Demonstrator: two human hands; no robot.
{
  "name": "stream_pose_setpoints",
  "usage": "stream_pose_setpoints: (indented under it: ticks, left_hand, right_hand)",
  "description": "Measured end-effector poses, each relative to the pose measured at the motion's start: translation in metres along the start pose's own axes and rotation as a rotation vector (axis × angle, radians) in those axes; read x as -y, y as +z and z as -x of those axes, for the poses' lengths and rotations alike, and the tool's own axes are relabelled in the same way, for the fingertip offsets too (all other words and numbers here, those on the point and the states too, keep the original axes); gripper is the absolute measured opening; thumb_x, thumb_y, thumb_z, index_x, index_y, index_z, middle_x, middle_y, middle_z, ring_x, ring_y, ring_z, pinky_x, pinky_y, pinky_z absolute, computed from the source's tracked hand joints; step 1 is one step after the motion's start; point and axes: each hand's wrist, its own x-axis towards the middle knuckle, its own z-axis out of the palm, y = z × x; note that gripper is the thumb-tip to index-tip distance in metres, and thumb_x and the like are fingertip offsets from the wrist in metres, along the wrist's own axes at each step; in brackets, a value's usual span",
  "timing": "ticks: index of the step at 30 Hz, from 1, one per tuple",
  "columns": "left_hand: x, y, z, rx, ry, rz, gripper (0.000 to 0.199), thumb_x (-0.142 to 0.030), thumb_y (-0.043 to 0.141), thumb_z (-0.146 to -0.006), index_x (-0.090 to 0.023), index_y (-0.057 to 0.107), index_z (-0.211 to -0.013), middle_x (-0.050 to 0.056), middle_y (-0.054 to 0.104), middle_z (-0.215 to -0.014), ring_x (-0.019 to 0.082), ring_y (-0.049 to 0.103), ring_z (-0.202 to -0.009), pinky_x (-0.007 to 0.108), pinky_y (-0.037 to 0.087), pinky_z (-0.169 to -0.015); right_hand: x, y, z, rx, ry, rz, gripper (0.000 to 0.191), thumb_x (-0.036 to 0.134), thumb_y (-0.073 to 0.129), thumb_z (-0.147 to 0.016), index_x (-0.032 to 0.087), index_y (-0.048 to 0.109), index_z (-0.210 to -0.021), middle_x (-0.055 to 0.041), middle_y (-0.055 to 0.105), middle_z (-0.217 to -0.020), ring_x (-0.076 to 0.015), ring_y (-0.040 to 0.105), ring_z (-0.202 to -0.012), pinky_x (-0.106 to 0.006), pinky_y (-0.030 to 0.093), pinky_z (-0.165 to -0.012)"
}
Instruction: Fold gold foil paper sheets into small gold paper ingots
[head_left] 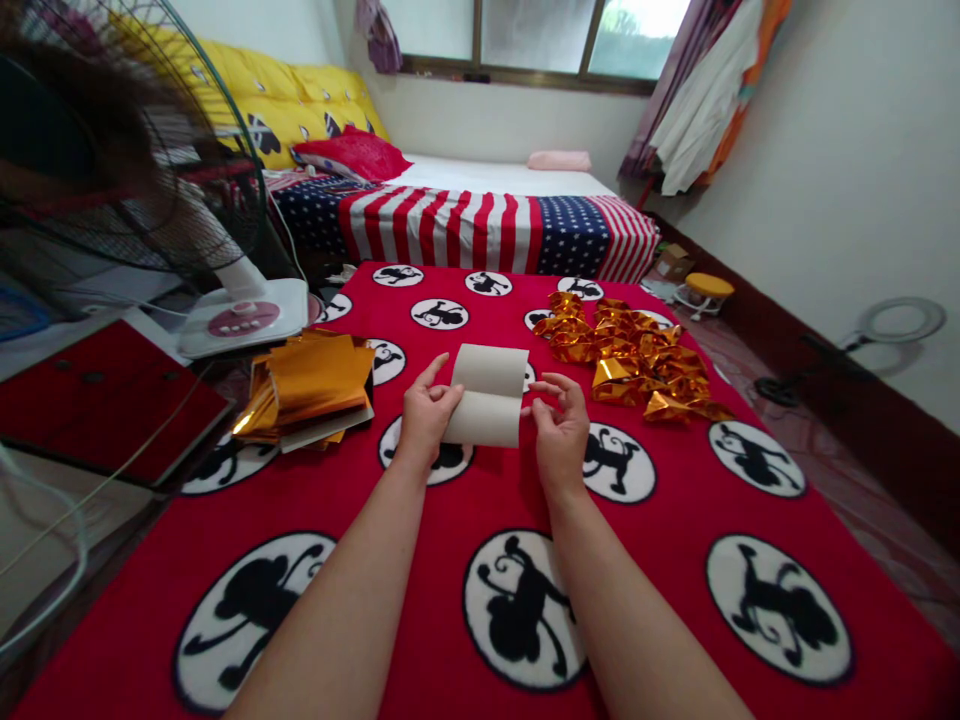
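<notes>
A sheet of pale grey paper (489, 418) with a crease across its middle is held up above the red blanket, its far half tilted up. My left hand (429, 408) is closed on its left edge, thumb on top at the crease. My right hand (561, 420) is beside the right edge, fingers loosely bent and apart; whether a fingertip touches the paper I cannot tell. To the left lies a stack of shiny gold foil paper sheets (319, 385). Several folded gold foil pieces (630, 355) lie in a heap to the right.
The red blanket (420, 640) with monkey prints covers the surface under my hands. At the left stand a fan (247, 310) and a dark red panel (112, 390). Beyond is a bed (465, 225); a yellow stool (709, 288) and a ring light (900, 318) are at the right.
</notes>
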Motion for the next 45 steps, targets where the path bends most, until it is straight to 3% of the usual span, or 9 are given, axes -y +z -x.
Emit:
stream_pose_setpoints:
  ticks: [5, 8, 14, 18, 25, 30, 34, 41, 45]
  left_hand:
    - [-0.001, 0.001, 0.001, -0.037, 0.01, -0.036, 0.078, -0.025, 0.07, -0.071, -0.013, 0.042, -0.143, -0.006, 0.058, -0.055, 0.007, 0.048, -0.048, 0.017, 0.033, -0.049]
    - [-0.002, 0.0, 0.001, -0.018, 0.009, -0.017, 0.079, -0.024, 0.07, -0.071, -0.015, 0.041, -0.144, -0.007, 0.059, -0.055, 0.007, 0.048, -0.047, 0.016, 0.034, -0.048]
    - [-0.003, -0.002, -0.001, 0.073, -0.062, 0.08, 0.072, -0.023, 0.063, -0.073, -0.017, 0.044, -0.142, -0.005, 0.061, -0.055, 0.009, 0.053, -0.045, 0.016, 0.038, -0.044]
    - [-0.01, -0.003, 0.002, 0.2, -0.176, 0.08, 0.073, -0.022, 0.06, -0.073, -0.022, 0.042, -0.143, 0.0, 0.07, -0.074, 0.012, 0.065, -0.052, 0.021, 0.05, -0.051]
    - [-0.008, -0.001, 0.007, 0.422, -0.071, -0.013, 0.062, -0.027, 0.081, -0.064, -0.016, 0.061, -0.121, 0.005, 0.073, -0.089, 0.016, 0.07, -0.067, 0.022, 0.054, -0.059]
    - [-0.008, -0.003, 0.006, 0.416, -0.074, -0.05, 0.043, -0.035, 0.083, -0.064, -0.014, 0.07, -0.1, 0.005, 0.074, -0.08, 0.016, 0.069, -0.065, 0.022, 0.053, -0.057]
    - [-0.009, -0.005, 0.007, 0.371, -0.104, -0.055, 0.043, -0.043, 0.082, -0.064, -0.014, 0.073, -0.095, 0.006, 0.075, -0.078, 0.017, 0.07, -0.064, 0.022, 0.052, -0.055]
    - [-0.001, -0.004, 0.003, 0.336, -0.097, -0.107, 0.041, -0.045, 0.081, -0.065, -0.012, 0.074, -0.089, 0.005, 0.073, -0.066, 0.016, 0.067, -0.057, 0.021, 0.047, -0.049]
    - [-0.005, -0.002, 0.006, 0.355, -0.09, -0.097, 0.043, -0.044, 0.083, -0.062, -0.012, 0.075, -0.09, 0.006, 0.073, -0.067, 0.017, 0.067, -0.057, 0.023, 0.048, -0.05]
  right_hand:
    - [-0.006, 0.002, 0.004, 0.231, -0.075, 0.098, 0.031, 0.013, 0.054, -0.077, 0.022, 0.071, -0.102, -0.0053, 0.067, -0.103, -0.0161, 0.063, -0.085, -0.024, 0.048, -0.066]
    - [-0.011, 0.003, 0.003, 0.296, -0.069, 0.069, 0.031, 0.013, 0.056, -0.076, 0.023, 0.074, -0.099, -0.005, 0.068, -0.101, -0.0193, 0.063, -0.095, -0.027, 0.049, -0.075]
    - [-0.011, 0.0, -0.002, 0.219, 0.084, -0.058, 0.019, 0.021, 0.067, -0.072, 0.021, 0.074, -0.09, -0.0022, 0.071, -0.087, -0.0189, 0.065, -0.084, -0.029, 0.05, -0.074]
    - [-0.01, -0.001, -0.004, 0.138, 0.22, -0.162, 0.021, 0.033, 0.073, -0.072, 0.019, 0.073, -0.088, -0.0005, 0.07, -0.076, -0.0163, 0.064, -0.07, -0.027, 0.051, -0.065]
    - [-0.011, -0.002, -0.006, 0.133, 0.234, -0.169, 0.024, 0.034, 0.075, -0.071, 0.02, 0.073, -0.09, -0.0002, 0.072, -0.077, -0.0166, 0.065, -0.07, -0.028, 0.052, -0.067]
    - [-0.012, -0.001, -0.005, 0.183, 0.241, -0.156, 0.024, 0.036, 0.076, -0.07, 0.02, 0.073, -0.087, -0.0007, 0.072, -0.08, -0.0185, 0.066, -0.074, -0.032, 0.054, -0.073]
    - [-0.009, -0.001, -0.003, 0.214, 0.241, -0.167, 0.024, 0.037, 0.077, -0.069, 0.021, 0.072, -0.086, -0.0005, 0.072, -0.082, -0.0178, 0.066, -0.077, -0.031, 0.053, -0.075]
    - [-0.003, 0.0, -0.001, 0.203, 0.243, -0.17, 0.033, 0.043, 0.075, -0.072, 0.023, 0.071, -0.097, -0.0009, 0.072, -0.091, -0.0161, 0.065, -0.073, -0.026, 0.052, -0.063]
    - [-0.009, 0.0, -0.002, 0.204, 0.224, -0.164, 0.03, 0.041, 0.074, -0.072, 0.022, 0.073, -0.095, -0.0016, 0.072, -0.091, -0.0181, 0.065, -0.078, -0.029, 0.053, -0.068]
